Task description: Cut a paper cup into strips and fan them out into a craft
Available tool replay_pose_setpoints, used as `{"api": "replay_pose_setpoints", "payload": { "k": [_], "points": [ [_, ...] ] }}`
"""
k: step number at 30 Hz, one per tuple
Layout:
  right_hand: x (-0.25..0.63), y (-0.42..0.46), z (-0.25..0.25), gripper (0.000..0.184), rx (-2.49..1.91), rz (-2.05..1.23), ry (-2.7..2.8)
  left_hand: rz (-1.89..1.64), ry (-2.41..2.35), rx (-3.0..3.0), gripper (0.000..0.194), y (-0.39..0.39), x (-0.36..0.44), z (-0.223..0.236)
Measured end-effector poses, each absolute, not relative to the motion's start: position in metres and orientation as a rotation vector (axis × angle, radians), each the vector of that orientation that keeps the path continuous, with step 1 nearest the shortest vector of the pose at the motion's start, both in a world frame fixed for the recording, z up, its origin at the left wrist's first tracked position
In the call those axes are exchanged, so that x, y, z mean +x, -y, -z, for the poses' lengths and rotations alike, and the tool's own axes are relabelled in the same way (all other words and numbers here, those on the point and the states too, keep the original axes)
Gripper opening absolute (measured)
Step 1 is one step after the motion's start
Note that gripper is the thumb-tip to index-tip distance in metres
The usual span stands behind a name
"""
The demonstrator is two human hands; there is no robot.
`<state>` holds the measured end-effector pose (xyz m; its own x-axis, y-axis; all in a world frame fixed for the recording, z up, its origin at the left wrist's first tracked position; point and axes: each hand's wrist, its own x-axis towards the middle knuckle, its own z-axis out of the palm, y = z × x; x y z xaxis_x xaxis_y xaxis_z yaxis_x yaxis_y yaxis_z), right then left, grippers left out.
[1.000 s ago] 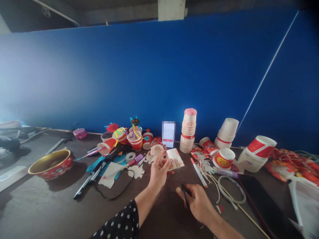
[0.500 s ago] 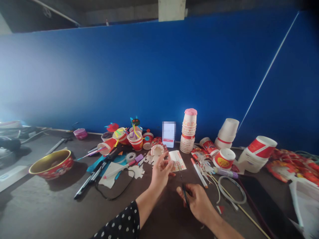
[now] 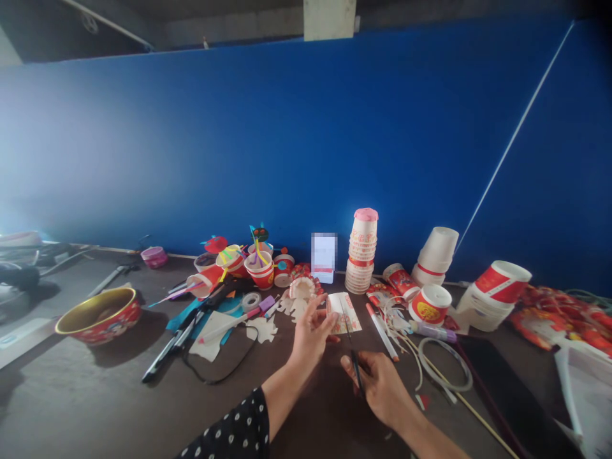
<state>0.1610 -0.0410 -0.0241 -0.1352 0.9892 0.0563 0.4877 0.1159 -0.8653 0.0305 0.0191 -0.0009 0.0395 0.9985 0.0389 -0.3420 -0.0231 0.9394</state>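
A white piece of paper with red print (image 3: 350, 317) is pinched by its left edge between the thumb and fingers of my left hand (image 3: 313, 328). My right hand (image 3: 376, 382) is closed round the black handles of a pair of scissors (image 3: 355, 364). The scissors' blades point away from me and lie across the paper; whether they are parted I cannot tell. Just beyond my left hand lies a cut-up paper cup piece (image 3: 301, 290) with a scalloped edge. To the right of the paper rests a white marker with an orange end (image 3: 382, 335).
Behind the paper stand a phone with a lit screen (image 3: 324, 255) and a tall stack of paper cups (image 3: 362, 255). A red bowl with a gold inside (image 3: 100, 319) is at the left. A coil of clear tubing (image 3: 444, 364) and a dark flat panel (image 3: 514, 395) lie at the right.
The paper and my left hand have shifted slightly to the right and nearer to me. My right hand has moved a little to the right with the scissors.
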Motion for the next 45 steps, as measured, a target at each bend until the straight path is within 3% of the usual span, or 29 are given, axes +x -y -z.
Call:
{"api": "replay_pose_setpoints", "payload": {
  "k": [20, 45],
  "points": [
    [0.162, 0.041, 0.021, 0.046, -1.46, -0.926, 1.7, -1.315, -0.933, 1.01, 0.075, -0.019, 0.029, -0.001],
    [0.162, 0.039, 0.029, 0.044, -1.427, -0.963, 1.669, -1.318, -0.921, 1.051, 0.07, -0.021, 0.029, 0.002]
  ]
}}
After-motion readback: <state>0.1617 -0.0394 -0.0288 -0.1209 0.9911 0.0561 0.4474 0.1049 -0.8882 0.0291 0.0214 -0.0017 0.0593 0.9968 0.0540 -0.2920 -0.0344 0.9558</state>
